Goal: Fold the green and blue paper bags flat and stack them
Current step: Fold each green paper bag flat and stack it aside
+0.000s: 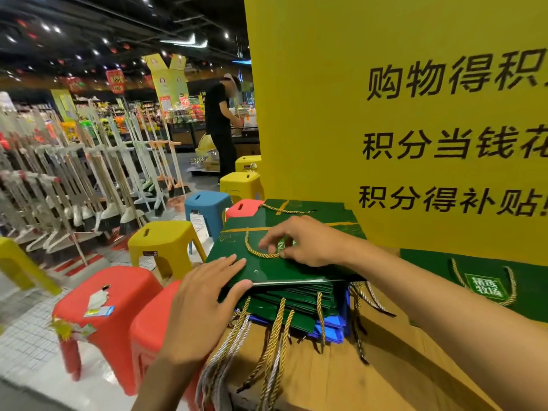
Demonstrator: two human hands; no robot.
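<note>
setting: a supermarket aisle, with a brown cardboard-covered table [385,366] in front of the person.
landmark: the stack [296,304] of flattened bags, on the table's left end.
behind the stack: a tall yellow sign [385,114], standing close against it.
left of the stack: red, yellow and blue plastic stools [103,292] on the floor.
right of the stack: a spare green bag [474,280], lying flat and apart.
task's thing: the top green bag [267,268] lies flat on the stack; blue bags [332,327] show near the bottom.
left hand [207,292]: fingers straight, pressing the top bag's near-left corner.
right hand [308,241]: fingertips pinching the gold rope handle [252,247], which is looped over the bag's face.
key relation: the bag's long axis runs left to right across the person. the lower cords hang off the stack's near edge, but this one lies on top. the right hand is nearer it, so it likely guides the cord while the left pins the bag.
</note>
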